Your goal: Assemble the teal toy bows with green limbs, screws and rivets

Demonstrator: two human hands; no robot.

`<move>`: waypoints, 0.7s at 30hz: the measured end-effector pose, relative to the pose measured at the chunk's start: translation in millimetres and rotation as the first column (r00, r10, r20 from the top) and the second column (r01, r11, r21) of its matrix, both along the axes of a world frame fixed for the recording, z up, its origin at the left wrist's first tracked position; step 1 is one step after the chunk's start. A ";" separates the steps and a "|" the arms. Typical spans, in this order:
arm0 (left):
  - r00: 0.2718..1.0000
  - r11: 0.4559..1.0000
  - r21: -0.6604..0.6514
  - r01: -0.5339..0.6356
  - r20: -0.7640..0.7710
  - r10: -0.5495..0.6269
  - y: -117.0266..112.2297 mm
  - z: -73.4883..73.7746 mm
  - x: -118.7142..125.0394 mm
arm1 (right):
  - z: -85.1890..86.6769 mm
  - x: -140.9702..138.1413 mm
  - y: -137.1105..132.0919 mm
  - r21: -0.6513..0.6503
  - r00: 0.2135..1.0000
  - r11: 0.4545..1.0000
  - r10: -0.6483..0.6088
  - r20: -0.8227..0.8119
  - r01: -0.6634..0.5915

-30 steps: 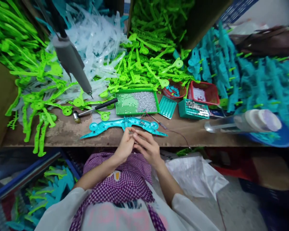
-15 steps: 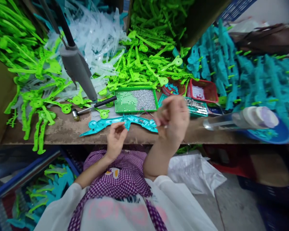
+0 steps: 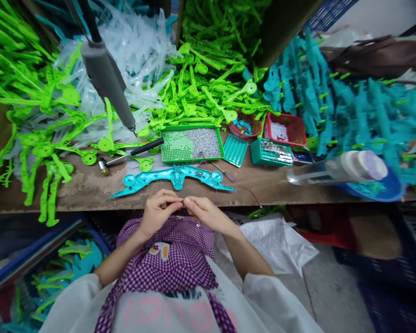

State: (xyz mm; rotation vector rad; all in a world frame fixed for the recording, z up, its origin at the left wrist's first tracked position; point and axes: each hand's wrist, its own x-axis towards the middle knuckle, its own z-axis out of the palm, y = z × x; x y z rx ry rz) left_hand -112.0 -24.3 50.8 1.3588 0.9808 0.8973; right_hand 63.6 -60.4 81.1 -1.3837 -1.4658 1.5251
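My left hand (image 3: 159,212) and my right hand (image 3: 205,212) meet fingertip to fingertip over my lap, at the front edge of the bench. Both are pinched closed; whatever lies between the fingertips is too small to make out. Just beyond them a bow-shaped turquoise plastic part (image 3: 177,177) lies with its hollow inner side up. Thin wires (image 3: 208,162) run from its right half, and one trails toward the bench edge. A small screwdriver (image 3: 225,173) lies behind that half.
A green tray of screws (image 3: 162,159), a teal perforated tray (image 3: 236,150), a teal box of coin-like metal discs (image 3: 256,157) and red baskets (image 3: 301,132) stand behind. A hammer (image 3: 135,152) lies left, below a hanging electric screwdriver (image 3: 109,85). A bottle (image 3: 336,167) lies right.
My right hand has come down from above the trays to meet my left hand at the bench edge. My left hand has shifted down off the turquoise part.
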 end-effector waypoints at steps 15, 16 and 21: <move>0.798 0.678 -0.660 -0.324 0.195 0.571 17.0 -35.9 12.9 | -69.1 35.6 42.9 0.403 0.831 0.881 -0.408 0.378 0.249; 0.783 0.640 -0.705 -0.306 0.196 0.590 20.7 -34.0 13.7 | -74.2 35.3 46.6 0.425 0.828 0.876 -0.403 0.390 0.226; 0.741 0.505 -0.838 -0.208 0.202 0.640 34.8 -23.9 20.2 | -78.7 36.8 49.5 0.423 0.849 0.891 -0.345 0.400 0.163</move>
